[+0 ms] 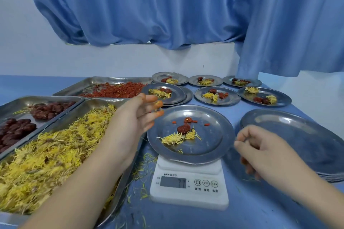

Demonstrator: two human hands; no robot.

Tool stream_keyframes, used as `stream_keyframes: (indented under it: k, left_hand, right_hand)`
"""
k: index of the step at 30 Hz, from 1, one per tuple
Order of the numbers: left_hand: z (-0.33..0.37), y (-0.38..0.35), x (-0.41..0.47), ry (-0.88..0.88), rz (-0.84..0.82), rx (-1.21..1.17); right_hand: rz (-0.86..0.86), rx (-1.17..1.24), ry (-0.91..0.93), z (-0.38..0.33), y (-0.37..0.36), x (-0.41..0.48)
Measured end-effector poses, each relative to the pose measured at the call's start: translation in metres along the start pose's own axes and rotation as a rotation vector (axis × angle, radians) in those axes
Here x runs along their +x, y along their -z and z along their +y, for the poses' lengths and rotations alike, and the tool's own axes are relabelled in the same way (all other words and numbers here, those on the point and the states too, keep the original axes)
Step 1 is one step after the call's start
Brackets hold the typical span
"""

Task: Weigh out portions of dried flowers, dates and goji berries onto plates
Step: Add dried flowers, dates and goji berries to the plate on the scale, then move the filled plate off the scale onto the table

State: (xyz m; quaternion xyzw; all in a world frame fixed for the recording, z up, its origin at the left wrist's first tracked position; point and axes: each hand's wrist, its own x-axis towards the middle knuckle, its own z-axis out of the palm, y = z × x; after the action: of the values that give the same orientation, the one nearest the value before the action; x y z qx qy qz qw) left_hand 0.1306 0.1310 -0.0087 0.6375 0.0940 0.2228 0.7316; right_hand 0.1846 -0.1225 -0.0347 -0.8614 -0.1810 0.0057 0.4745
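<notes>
A steel plate (210, 147) sits on a white digital scale (189, 189); it holds yellow dried flowers (173, 138), one date (183, 128) and a few goji berries (190, 120). My left hand (137, 115) hovers at the plate's left rim, fingers blurred and loosely bent, with bits of flower and goji at the fingertips. My right hand (260, 148) hangs beside the plate's right rim with loosely curled fingers and holds nothing that I can see. Trays at the left hold dried flowers (55, 147), dates (28, 117) and goji berries (119, 89).
Several filled plates (217, 95) stand in two rows behind the scale. A stack of bare steel plates (297, 141) sits at the right, under my right wrist. Loose petals litter the blue table (260, 210) near the scale. A blue curtain (167, 5) hangs behind.
</notes>
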Motion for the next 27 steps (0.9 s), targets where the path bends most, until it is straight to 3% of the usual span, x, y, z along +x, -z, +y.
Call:
stream_keyframes:
  k: [10,19,27]
  left_hand:
    - [-0.006,0.019,-0.006,0.066,-0.027,-0.025]
    - [-0.006,0.021,-0.01,-0.029,-0.089,-0.136]
    - [0.009,-0.003,-0.015,-0.109,-0.193,-0.268]
  right_hand:
    - [0.002,0.361,-0.165,0.012,-0.022,0.003]
    - [0.071,0.573,-0.114,0.012,-0.024,0.01]
    - [0.177,0.829,-0.08,0.006,0.023,0.015]
